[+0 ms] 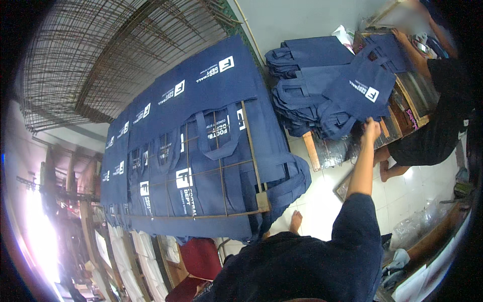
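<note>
My right hand (371, 129), arm stretched forward, is closed on the lower edge of a navy tote bag (362, 83) with a white printed logo. This bag lies aslant over a heap of folded navy tote bags (302, 98) on a low bench. My left hand does not show. To the left, a wire drying rack (261, 201) is spread with several more navy tote bags (166, 146), their white prints facing up and their handles loose. Another person's hand (400, 38) is at a navy bag (387, 50) on the far side of the bench.
The co-worker, in black clothes (427, 141), stands at the right beside a wooden printing frame (417, 98). Raised wire racks (110, 55) fill the upper left. A red chair (198, 259) is close by my left side. Clear plastic wrapping (415, 221) lies at the lower right.
</note>
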`<state>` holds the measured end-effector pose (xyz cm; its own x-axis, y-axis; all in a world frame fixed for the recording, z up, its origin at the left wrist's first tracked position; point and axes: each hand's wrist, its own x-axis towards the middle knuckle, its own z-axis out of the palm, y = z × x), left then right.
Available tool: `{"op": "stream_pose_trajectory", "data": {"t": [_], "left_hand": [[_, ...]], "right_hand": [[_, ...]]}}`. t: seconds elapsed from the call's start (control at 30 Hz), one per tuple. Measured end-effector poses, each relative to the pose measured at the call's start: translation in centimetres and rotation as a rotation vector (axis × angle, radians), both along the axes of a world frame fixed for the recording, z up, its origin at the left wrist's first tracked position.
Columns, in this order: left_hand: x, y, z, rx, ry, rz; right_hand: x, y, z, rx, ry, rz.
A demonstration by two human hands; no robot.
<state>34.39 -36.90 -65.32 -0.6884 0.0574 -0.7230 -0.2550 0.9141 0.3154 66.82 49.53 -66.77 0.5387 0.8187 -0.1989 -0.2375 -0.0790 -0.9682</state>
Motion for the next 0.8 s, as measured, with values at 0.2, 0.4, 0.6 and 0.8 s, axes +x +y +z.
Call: {"op": "stream_pose_trajectory", "data": {"t": [0.2, 0.4, 0.6, 0.8], "left_hand": [[-1.7, -6.4, -3.1, 0.051, 0.017, 0.071], [-5.6, -11.2, -9.1, 0.016, 0.067, 0.182], [-4.2, -6.0, -13.3, -0.023, 0.074, 0.097], [-7.8, -8.3, -20.8, 0.175, -0.031, 0.182]], "right_hand": [[6.2, -2.1, -1.8, 0.047, 0.470, 0.392], [5.1, -2.3, 6.4, 0.082, 0.095, 0.308], [5.7, -4.2, 22.1, 0.290, -0.150, 0.649], [-1.7, -13.3, 40.2, 0.735, -0.790, 0.921]]}}
